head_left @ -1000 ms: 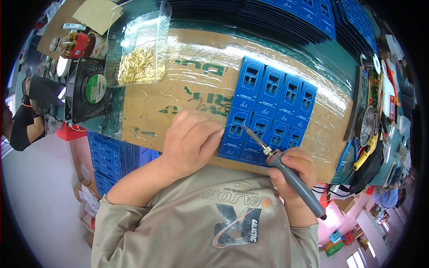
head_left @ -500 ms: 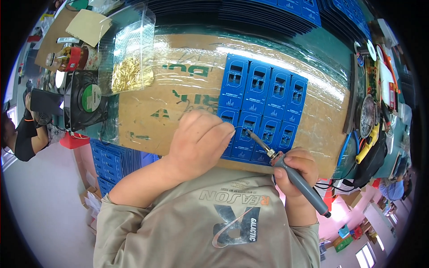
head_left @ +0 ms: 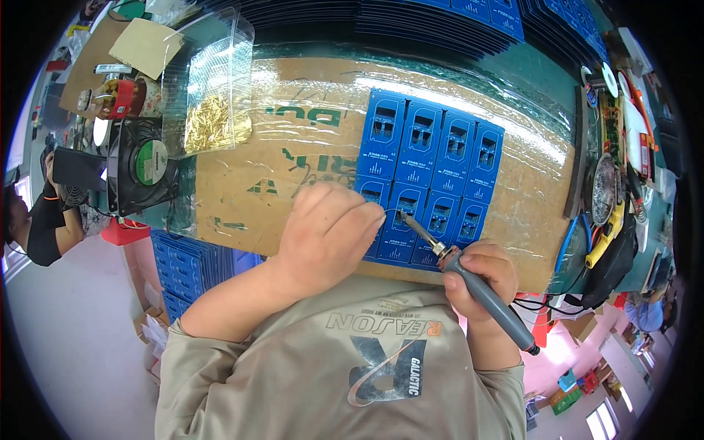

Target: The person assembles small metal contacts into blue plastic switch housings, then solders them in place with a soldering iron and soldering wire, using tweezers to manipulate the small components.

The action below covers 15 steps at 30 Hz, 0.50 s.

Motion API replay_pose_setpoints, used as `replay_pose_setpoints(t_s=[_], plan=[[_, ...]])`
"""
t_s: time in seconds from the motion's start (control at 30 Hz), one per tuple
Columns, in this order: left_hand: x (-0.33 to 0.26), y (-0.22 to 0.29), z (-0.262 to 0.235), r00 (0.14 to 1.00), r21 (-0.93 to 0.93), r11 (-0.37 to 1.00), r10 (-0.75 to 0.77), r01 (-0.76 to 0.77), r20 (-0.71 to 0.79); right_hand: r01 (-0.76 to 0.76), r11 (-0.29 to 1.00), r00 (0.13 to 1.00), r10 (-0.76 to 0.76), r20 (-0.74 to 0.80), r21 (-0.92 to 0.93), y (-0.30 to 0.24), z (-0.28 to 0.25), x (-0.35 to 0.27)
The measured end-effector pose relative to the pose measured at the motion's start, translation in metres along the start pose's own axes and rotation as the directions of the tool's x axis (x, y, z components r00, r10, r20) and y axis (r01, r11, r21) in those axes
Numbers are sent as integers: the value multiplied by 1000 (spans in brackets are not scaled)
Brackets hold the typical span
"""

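A panel of blue circuit boards (head_left: 418,172), joined in two rows, lies on a brown cardboard sheet (head_left: 242,176). My right hand (head_left: 488,275) is wrapped round the grey handle of a soldering iron (head_left: 500,314). The iron's tip points up and left, at the cutout of a board in the near row; whether it touches is too small to tell. At the panel's left edge my left hand (head_left: 326,231) is closed, thumb and forefinger pinching a thin solder wire (head_left: 392,210). This wire bends toward the iron's tip. My left fingers hide part of the nearest left board.
A clear plastic box (head_left: 246,73) of gold-coloured pins stands at the left, beside a black fan (head_left: 139,165) and a jar (head_left: 121,97). Stacked blue boards (head_left: 440,33) line the far side. Hand tools, including yellow-handled pliers (head_left: 605,242), lie right. Another person (head_left: 40,227) is at far left.
The soldering iron and my right hand have shifted slightly left, the tip staying at the same board. My left hand keeps its place with the solder wire.
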<state>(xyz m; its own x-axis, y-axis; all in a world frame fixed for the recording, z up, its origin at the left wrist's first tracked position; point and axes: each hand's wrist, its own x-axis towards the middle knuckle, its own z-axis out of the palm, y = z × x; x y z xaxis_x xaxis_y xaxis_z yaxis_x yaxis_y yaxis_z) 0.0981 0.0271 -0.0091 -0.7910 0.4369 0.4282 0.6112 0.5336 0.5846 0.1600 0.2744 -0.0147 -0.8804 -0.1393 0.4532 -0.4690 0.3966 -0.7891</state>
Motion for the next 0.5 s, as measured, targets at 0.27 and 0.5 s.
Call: replay_pose_setpoints(t_s=[0.27,0.5], plan=[[0,1,0,1000,13,1000,5,-5,8,10,1000,1000,-10,-4,-13,1,0,-2],[1,2,0,1000,27,1000,10,-11,11,-13,1000,999,14,-39,16,-1,1,-3]])
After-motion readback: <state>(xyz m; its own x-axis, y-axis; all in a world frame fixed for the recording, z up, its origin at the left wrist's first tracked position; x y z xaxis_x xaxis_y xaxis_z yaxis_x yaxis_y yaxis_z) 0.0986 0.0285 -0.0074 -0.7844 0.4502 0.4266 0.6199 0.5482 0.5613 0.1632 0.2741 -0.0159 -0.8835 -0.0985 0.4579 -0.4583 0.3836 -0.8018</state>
